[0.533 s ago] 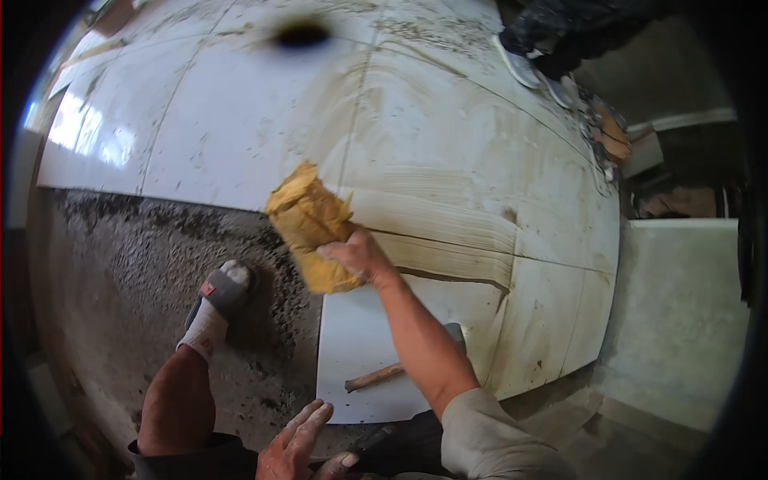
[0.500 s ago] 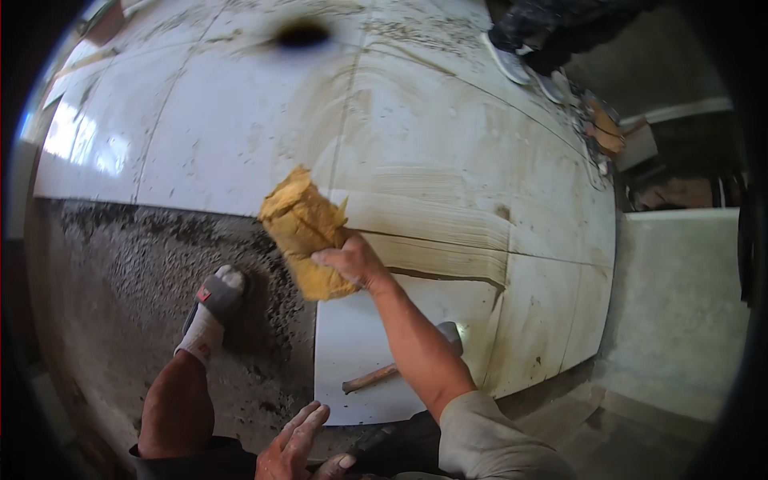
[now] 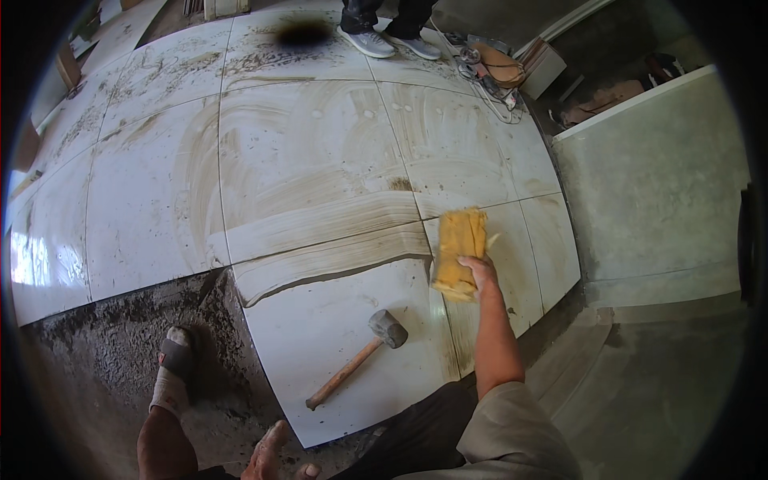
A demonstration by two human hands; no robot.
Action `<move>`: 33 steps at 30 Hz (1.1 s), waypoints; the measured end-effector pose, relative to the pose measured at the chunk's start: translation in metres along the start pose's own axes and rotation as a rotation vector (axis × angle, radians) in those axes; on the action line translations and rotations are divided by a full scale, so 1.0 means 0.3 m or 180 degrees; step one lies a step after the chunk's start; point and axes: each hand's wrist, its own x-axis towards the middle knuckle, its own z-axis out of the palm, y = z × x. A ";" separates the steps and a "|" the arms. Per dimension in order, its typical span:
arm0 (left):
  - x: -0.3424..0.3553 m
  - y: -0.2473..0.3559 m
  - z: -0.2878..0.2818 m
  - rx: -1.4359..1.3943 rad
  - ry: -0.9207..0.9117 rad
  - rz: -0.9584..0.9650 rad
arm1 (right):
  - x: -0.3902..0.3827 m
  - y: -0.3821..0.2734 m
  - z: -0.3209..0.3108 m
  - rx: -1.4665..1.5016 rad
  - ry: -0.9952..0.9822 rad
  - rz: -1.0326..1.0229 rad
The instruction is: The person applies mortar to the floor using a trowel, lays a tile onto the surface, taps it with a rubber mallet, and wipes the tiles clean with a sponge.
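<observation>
A torn yellow sponge [image 3: 462, 248] is gripped in my right hand [image 3: 480, 276], thumb across its near end. It lies over the white floor tiles [image 3: 512, 236] on the right, beside a joint between two of them. Smeared bands of brown grout-like slurry [image 3: 336, 250] cross the tiles left of the sponge. On the nearest tile rests a rubber mallet [image 3: 346, 373] with a dark head and wooden handle, touched by neither hand. Low at the bottom edge, my left hand [image 3: 268, 454] is partly cut off, its visible fingers stretched out and holding nothing.
Rough wet mortar [image 3: 96, 360] fills the left, with my slippered foot [image 3: 178, 352] on it. Another person's shoes [image 3: 368, 42] stand on the far tiles. Tools and a cable [image 3: 496, 72] lie at the far right, near a grey-green low wall [image 3: 656, 192].
My right hand has carried the sponge rightward, from above the mortar's edge to the right tiles. The view has shifted, and the mallet now shows whole. My left hand sits lower in view.
</observation>
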 end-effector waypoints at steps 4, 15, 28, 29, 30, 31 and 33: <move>0.009 0.001 0.016 0.0167 -0.0065 0.0181 | 0.084 0.143 -0.144 -0.0691 0.0450 -0.0058; 0.004 -0.098 -0.023 -0.0422 0.0070 -0.0023 | 0.043 0.111 0.088 -0.0984 -0.0026 0.0093; -0.008 -0.129 -0.106 -0.0796 0.0173 -0.0087 | -0.123 0.209 0.790 -0.1677 -0.1681 -0.0255; -0.009 -0.131 -0.109 -0.0825 0.0209 -0.0085 | -0.137 0.224 0.825 -0.1750 -0.1755 -0.0389; -0.009 -0.132 -0.110 -0.0859 0.0236 -0.0082 | -0.153 0.238 0.857 -0.1840 -0.1797 -0.0503; -0.009 -0.133 -0.112 -0.0897 0.0260 -0.0080 | -0.167 0.249 0.885 -0.2044 -0.1759 -0.0509; -0.008 -0.136 -0.117 -0.0844 0.0168 -0.0028 | -0.196 0.258 0.924 -0.2331 -0.1680 -0.0495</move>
